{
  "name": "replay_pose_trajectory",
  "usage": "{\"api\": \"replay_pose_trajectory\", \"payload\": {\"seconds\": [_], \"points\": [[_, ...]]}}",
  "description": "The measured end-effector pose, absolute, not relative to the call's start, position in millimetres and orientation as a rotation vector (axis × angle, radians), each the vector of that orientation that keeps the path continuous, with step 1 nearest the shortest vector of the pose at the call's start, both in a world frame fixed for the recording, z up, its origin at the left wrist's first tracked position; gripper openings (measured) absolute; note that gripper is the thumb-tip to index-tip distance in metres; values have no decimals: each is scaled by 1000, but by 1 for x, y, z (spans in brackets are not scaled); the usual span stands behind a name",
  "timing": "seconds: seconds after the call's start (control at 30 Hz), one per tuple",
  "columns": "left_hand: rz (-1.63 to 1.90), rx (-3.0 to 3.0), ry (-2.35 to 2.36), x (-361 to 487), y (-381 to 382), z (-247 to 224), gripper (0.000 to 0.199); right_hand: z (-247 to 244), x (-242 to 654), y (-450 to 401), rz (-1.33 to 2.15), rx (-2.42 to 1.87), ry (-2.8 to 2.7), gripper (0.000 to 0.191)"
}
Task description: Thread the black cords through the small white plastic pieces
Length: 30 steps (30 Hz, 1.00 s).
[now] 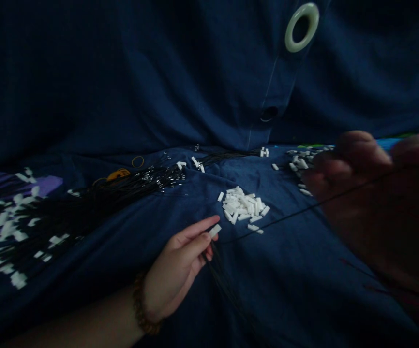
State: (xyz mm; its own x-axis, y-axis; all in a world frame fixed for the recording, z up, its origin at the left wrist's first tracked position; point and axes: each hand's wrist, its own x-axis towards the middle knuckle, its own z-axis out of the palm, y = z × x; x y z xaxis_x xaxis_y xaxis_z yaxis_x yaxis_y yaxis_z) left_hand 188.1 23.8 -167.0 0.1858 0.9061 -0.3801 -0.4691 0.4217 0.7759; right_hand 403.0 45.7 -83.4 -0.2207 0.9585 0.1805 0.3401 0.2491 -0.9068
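My left hand, with a beaded bracelet at the wrist, pinches a small white plastic clip between thumb and fingers. Several thin black cords hang below this hand. One black cord stretches taut from near the clip up to my right hand, which is large, blurred and close to the camera. Its fingers are curled and partly cut off at the right edge, with the cord crossing them. Just beyond my left fingertips lies a pile of loose white clips.
Dark blue cloth covers the surface and rises behind. On the left lie bundled black cords with white clips and a purple item. Behind are more cords, an orange object and white pieces. A pale ring sits in the hanging cloth.
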Motion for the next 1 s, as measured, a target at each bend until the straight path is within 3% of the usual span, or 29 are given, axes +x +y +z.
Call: {"api": "replay_pose_trajectory", "payload": {"seconds": [0.07, 0.17, 0.37, 0.63, 1.0], "points": [[1045, 500, 927, 190, 23, -165, 26, -84, 378, 49, 1037, -980, -1553, 31], [1043, 406, 891, 190, 22, -164, 25, -107, 357, 49, 1247, -881, -1713, 12], [1079, 262, 843, 187, 21, -165, 25, -161, 357, 48, 940, -964, -2150, 14], [1158, 168, 776, 186, 24, -169, 25, -165, 362, 57, 706, -848, -2161, 11], [1133, 202, 780, 185, 22, -171, 25, -166, 361, 58, 643, -827, -2223, 15]]}}
